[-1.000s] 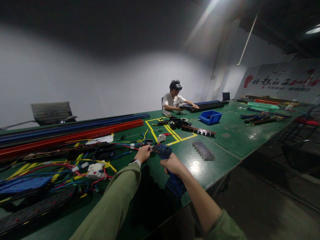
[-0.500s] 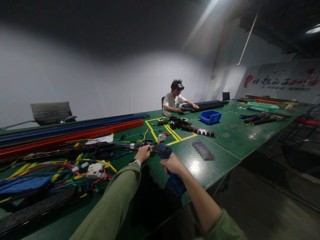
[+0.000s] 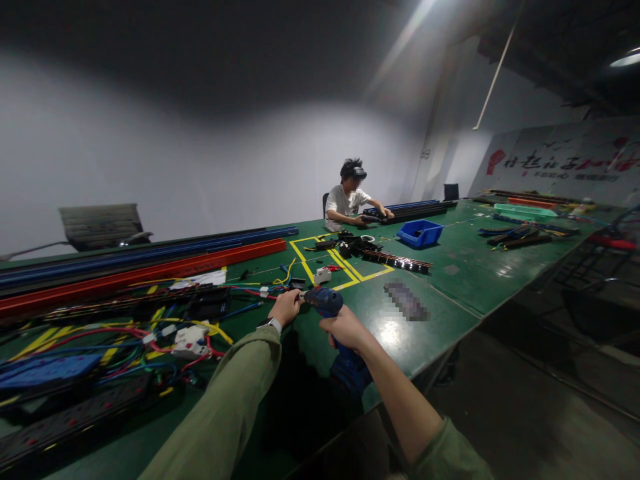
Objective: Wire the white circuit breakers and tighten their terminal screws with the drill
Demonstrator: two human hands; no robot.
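A blue and black cordless drill (image 3: 327, 302) points left over the green table, its grip wrapped by my right hand (image 3: 347, 328). My left hand (image 3: 285, 308), with a white band at the wrist, is closed at the front end of the drill. Whatever its fingers pinch there is too small to make out. Just beyond the left hand lie red and blue wires with a white connector (image 3: 264, 292). A white block-shaped part (image 3: 323, 275) with red leads sits behind the drill.
Wires and a white switch-like part (image 3: 191, 341) crowd the left, beside black socket strips (image 3: 75, 420). Behind them run orange (image 3: 240, 257) and blue rails. A blue bin (image 3: 420, 233) stands farther back. Across the table, a person (image 3: 347, 197) handles dark rails.
Both my hands and the drill keep the same place. Across the table, the person's outstretched hand has drawn slightly to the left, closer to the other hand.
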